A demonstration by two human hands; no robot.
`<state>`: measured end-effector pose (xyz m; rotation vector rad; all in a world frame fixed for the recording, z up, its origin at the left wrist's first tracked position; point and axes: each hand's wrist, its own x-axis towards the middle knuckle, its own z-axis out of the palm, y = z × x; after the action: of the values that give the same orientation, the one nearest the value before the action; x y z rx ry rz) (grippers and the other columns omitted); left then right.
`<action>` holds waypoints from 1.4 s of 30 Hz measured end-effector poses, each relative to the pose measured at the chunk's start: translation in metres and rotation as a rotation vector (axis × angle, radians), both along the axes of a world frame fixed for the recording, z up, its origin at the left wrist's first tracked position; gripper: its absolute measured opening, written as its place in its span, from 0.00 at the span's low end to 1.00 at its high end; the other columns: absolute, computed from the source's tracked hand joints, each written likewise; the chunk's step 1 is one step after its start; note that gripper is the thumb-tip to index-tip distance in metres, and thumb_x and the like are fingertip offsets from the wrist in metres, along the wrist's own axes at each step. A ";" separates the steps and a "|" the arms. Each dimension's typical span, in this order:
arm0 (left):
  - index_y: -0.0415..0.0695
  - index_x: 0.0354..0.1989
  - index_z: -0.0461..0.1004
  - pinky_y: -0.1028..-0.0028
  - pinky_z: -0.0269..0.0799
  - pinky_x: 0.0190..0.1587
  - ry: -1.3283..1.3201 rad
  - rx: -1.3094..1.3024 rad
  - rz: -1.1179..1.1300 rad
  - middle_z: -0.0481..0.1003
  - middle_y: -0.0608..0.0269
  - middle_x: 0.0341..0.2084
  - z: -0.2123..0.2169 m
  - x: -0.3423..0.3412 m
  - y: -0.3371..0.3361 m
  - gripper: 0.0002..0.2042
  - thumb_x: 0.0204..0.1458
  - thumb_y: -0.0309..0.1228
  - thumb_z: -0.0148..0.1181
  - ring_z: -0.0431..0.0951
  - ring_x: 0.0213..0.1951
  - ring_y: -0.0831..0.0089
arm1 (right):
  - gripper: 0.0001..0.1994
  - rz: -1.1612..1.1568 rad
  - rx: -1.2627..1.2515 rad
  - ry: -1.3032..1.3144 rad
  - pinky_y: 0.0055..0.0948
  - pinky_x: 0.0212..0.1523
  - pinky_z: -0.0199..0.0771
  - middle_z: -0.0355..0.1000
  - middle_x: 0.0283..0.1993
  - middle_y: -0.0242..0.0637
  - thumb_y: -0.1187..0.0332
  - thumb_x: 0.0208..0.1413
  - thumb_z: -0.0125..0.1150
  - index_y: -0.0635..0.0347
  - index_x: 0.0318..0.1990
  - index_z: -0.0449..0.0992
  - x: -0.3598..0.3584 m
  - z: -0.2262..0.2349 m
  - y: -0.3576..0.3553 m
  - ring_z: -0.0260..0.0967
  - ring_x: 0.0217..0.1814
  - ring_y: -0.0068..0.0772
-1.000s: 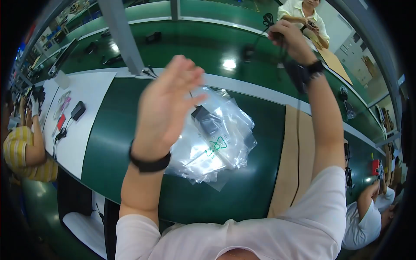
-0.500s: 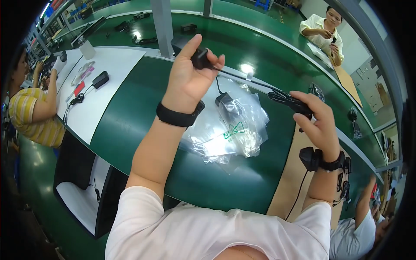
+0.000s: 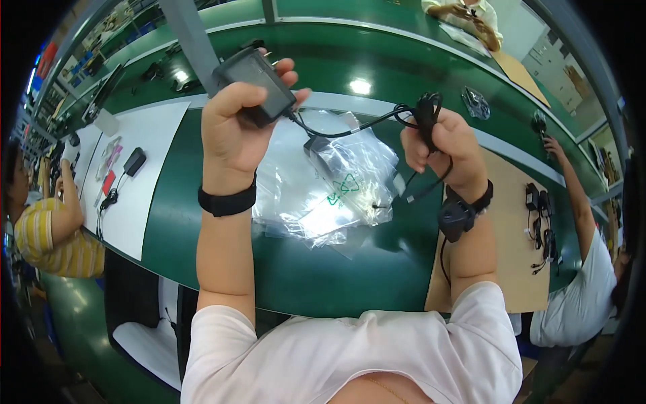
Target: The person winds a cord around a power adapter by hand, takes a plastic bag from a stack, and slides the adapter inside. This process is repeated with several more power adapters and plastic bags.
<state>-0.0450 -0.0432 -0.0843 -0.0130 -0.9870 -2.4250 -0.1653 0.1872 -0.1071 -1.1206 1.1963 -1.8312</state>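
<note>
- Nearest, above the green workbench [image 3: 202,222], the left hand [image 3: 232,131] is closed around a black power adapter [image 3: 256,84]; the right hand [image 3: 444,145] is clenched on its bundled black cable [image 3: 425,114].
- Between them the cord [image 3: 343,128] hangs slack over the clear plastic bags [image 3: 330,192]; a tug could loosen the coil, I judge.
- Beyond, a metal post [image 3: 192,40] rises.
- Half a second ago the hands were wider apart; now they are level and closer.
</note>
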 end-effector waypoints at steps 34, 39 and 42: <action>0.39 0.39 0.64 0.77 0.68 0.36 -0.066 -0.266 -0.152 0.68 0.62 0.32 -0.021 -0.009 0.072 0.18 0.36 0.20 0.59 0.70 0.33 0.76 | 0.16 -0.791 0.097 0.773 0.21 0.32 0.68 0.71 0.32 0.39 0.71 0.46 0.60 0.65 0.44 0.70 0.030 -0.012 -0.028 0.68 0.29 0.26; 0.39 0.39 0.64 0.77 0.68 0.37 -0.075 -0.275 -0.079 0.69 0.62 0.32 -0.022 -0.009 0.076 0.17 0.39 0.23 0.60 0.70 0.33 0.75 | 0.20 -0.874 -0.042 1.077 0.25 0.30 0.68 0.70 0.30 0.43 0.76 0.45 0.60 0.66 0.49 0.68 0.035 -0.022 -0.032 0.68 0.28 0.35; 0.39 0.40 0.64 0.77 0.69 0.36 -0.100 -0.167 -0.088 0.69 0.62 0.32 -0.025 -0.010 0.075 0.17 0.40 0.24 0.60 0.71 0.33 0.75 | 0.20 -0.899 -0.125 1.188 0.27 0.30 0.67 0.68 0.29 0.43 0.79 0.45 0.57 0.68 0.50 0.67 0.036 -0.024 -0.034 0.66 0.28 0.38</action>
<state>-0.0552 0.0321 -0.1089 0.0070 -1.2559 -2.4352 -0.1297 0.1533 -0.1312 -2.0918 2.5981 -1.7743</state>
